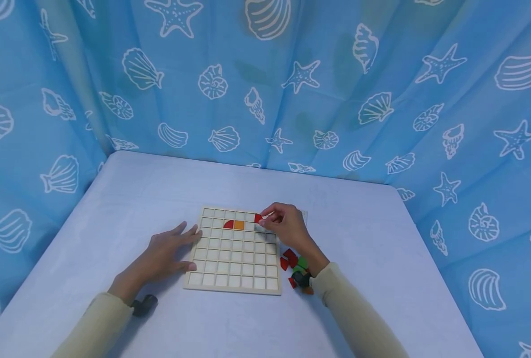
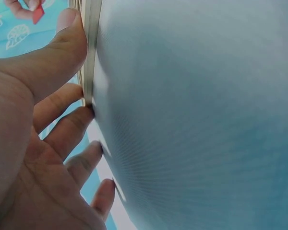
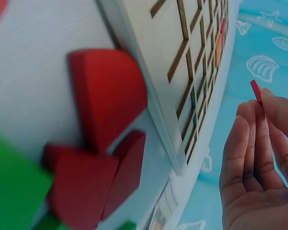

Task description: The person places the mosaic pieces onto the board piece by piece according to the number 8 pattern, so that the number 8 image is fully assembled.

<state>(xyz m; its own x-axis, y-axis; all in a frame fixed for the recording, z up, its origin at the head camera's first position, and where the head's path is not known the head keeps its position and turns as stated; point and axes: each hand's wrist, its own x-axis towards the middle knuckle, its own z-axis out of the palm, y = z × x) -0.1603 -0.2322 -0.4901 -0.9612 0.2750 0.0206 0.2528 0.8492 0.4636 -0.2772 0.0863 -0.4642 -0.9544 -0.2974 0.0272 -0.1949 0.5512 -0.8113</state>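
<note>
A wooden grid board with square cells lies on the white table. On it sit a red quarter-round tile and an orange square tile, side by side in an upper row. My right hand pinches a red tile between thumb and fingertips, above the board's upper right part; the right wrist view shows this tile nearly edge-on. My left hand rests at the board's left edge, fingers spread and fairly straight, the thumb touching the frame.
Beside the board's right edge lies a loose pile of red, green and orange tiles, partly behind the right wrist. A printed sheet shows beyond the right hand. A blue shell-patterned curtain surrounds the table.
</note>
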